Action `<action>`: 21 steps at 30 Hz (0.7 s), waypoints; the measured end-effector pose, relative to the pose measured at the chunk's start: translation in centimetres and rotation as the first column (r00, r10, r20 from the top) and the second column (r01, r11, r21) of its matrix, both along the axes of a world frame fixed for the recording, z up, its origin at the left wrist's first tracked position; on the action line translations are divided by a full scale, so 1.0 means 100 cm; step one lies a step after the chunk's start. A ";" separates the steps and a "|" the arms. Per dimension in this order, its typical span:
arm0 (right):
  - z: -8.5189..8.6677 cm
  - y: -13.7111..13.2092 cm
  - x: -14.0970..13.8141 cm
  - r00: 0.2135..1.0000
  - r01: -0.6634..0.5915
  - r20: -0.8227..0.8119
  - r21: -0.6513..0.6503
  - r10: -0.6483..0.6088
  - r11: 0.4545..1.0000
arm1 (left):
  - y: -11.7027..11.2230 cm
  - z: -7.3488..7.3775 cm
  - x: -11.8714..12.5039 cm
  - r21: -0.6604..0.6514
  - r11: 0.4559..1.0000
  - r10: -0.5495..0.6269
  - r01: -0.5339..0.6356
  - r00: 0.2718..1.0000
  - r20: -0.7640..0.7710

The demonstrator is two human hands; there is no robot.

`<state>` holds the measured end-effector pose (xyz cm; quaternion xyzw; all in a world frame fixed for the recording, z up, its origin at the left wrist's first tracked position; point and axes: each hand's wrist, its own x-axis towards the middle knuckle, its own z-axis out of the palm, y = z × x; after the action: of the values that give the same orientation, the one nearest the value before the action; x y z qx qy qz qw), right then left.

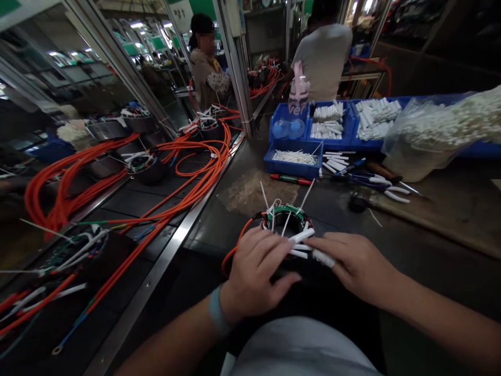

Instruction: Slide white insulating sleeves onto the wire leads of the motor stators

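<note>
A motor stator (288,213), a dark ring with green and red windings, lies in front of me with thin white ties standing up from it. Several white sleeve tubes (300,245) stick out at its near right side. Over the stator's near left side lies my left hand (260,271), fingers extended, thumb apart, fingertips touching the tubes. My right hand (354,263) comes from the right, with index finger and thumb around the tube ends; a white wrap (323,258) covers its thumb. Part of the stator is hidden beneath my hands.
Orange cables (199,183) and more stators (144,166) fill the left bench, beyond a metal rail (172,245). Ahead stand a blue tray of ties (293,159) and blue bins of tubes (327,122). A red marker (291,179), pliers (376,183) and a hammer (362,200) lie nearby. Two people work beyond.
</note>
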<state>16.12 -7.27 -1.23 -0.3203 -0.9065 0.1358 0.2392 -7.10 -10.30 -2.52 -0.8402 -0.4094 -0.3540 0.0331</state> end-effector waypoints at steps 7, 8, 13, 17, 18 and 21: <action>0.005 0.020 -0.015 0.991 -0.122 0.064 0.093 0.117 0.988 | 0.018 -0.012 0.026 -0.277 0.960 0.035 -0.037 0.999 -0.012; 0.005 0.023 -0.015 0.989 -0.140 0.056 0.050 0.137 0.989 | 0.018 -0.011 0.024 -0.280 0.959 0.030 -0.031 1.000 -0.007; 0.013 0.030 -0.001 0.976 -0.217 -0.085 -0.410 0.200 0.886 | 0.014 0.000 0.009 -0.363 0.925 -0.109 0.110 0.994 0.024; 0.012 0.023 0.010 0.987 -0.154 -0.106 -0.380 0.123 0.912 | 0.017 0.003 0.007 -0.422 0.900 -0.102 0.113 0.994 0.050; 0.009 0.020 0.011 0.984 -0.167 -0.112 -0.302 0.139 0.938 | 0.018 0.002 0.007 -0.422 0.901 -0.088 0.101 0.995 0.051; -0.004 0.013 0.011 0.976 -0.180 -0.123 -0.007 0.177 0.984 | 0.020 0.001 0.009 -0.432 0.897 -0.079 0.094 0.996 0.051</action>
<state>17.21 -5.93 -1.58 -0.2309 -0.9141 0.1841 0.2779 -6.16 -8.30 -2.39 -0.8381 -0.4405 -0.2687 -0.1770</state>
